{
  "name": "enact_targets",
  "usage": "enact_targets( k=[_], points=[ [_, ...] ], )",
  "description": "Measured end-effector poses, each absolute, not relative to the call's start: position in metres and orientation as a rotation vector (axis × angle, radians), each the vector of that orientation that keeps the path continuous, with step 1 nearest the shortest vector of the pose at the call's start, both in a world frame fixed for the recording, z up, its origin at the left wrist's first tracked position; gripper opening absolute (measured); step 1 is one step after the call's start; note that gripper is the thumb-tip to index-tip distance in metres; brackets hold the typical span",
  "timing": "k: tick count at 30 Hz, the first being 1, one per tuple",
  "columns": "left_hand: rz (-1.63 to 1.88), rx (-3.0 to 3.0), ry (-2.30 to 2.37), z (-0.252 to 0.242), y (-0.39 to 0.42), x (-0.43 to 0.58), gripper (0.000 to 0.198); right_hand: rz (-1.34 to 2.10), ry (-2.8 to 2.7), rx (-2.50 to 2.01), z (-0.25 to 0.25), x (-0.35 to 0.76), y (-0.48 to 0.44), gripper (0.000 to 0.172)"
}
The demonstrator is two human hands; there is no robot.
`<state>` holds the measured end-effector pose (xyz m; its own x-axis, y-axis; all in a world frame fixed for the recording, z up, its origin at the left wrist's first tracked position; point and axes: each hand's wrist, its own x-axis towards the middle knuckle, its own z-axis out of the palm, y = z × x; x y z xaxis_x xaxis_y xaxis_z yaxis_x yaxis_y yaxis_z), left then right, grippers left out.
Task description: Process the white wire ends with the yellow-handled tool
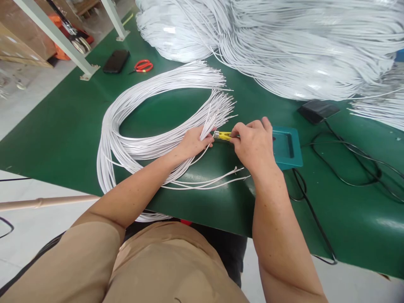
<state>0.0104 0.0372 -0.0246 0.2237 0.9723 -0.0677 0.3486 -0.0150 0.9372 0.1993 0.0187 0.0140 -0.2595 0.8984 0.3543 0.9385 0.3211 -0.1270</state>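
My left hand [196,142] is closed around a small bunch of white wires [209,123], whose ends stick up past the fingers. In my right hand [255,141] is a small yellow tool with a metal tip [224,135], its tip close to the left fingertips and a wire end. Whether the tip touches the wire I cannot tell. A big looped bundle of white wires [126,105] lies on the table under and beyond my left hand. A few loose wires [208,184] stretch out between my forearms. Behind my right hand sits a teal tray [295,145], partly covered.
Large heaps of white wire [284,46] fill the back of the green table [57,139]. Red-handled scissors [143,66] and a black case [116,61] lie at the back left, near a metal post [63,38]. A black box [318,110] and black cables [353,164] are on the right.
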Motion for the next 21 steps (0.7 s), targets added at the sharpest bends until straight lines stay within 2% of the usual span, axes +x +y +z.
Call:
enact_targets(
  k=[2,5,12,15,19,21],
  points=[
    [0.806,1.535,1.290,-0.025,0.037,0.010,0.039,-0.221,-2.137,-1.701,0.014,0.203,0.017,0.016],
    [0.793,1.511,1.280,-0.025,0.037,0.009,0.038,-0.308,-2.002,-1.852,0.011,0.210,0.015,0.023],
    [0.892,1.377,1.213,-0.019,0.035,0.004,0.041,-0.267,-1.975,-1.888,0.012,0.210,0.017,0.025],
    [0.929,1.319,1.149,-0.019,0.033,0.001,0.043,-0.154,-2.035,-1.680,0.022,0.197,0.012,0.024],
    [0.961,1.308,1.043,-0.019,0.033,-0.005,0.032,0.236,-2.407,-1.100,0.026,0.168,-0.001,0.028],
    [0.957,1.264,1.001,-0.017,0.033,-0.007,0.031,0.265,-2.532,-0.968,0.023,0.156,-0.005,0.029]
  ],
)
